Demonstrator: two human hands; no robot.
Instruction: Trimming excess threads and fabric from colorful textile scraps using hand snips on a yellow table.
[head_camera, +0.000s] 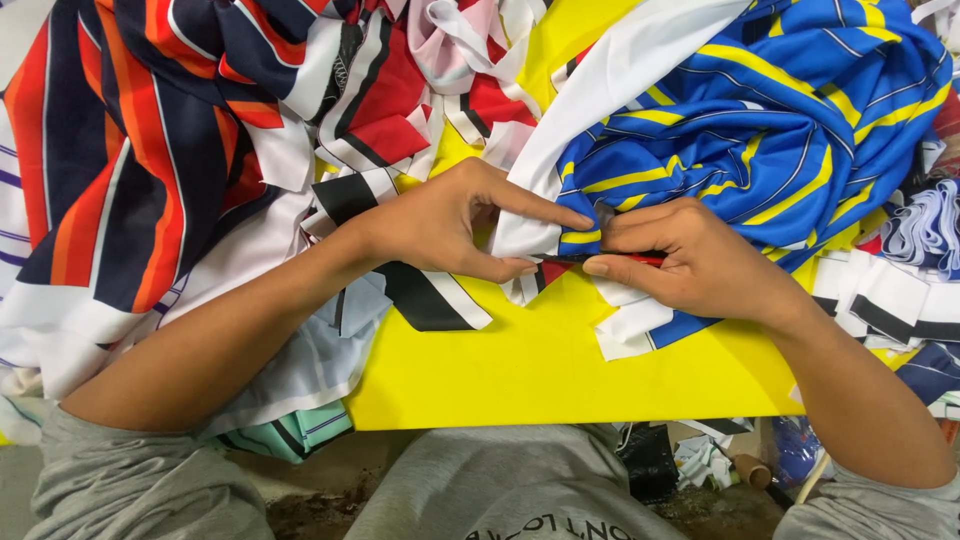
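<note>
My left hand (450, 222) pinches the white edge of a blue fabric piece with yellow and white stripes (770, 130), thumb and forefinger closed on the cloth. My right hand (690, 262) grips a small cutting tool with a red handle (630, 259), its tip at the fabric edge between the two hands. Both hands meet over a yellow table (540, 360).
A heap of navy, orange and white striped cloth (140, 150) fills the left. Red, black and white scraps (400, 110) lie at the back. Black-and-white strips (890, 300) pile at the right. Below the table's near edge, the floor holds scraps and a cardboard tube (748, 468).
</note>
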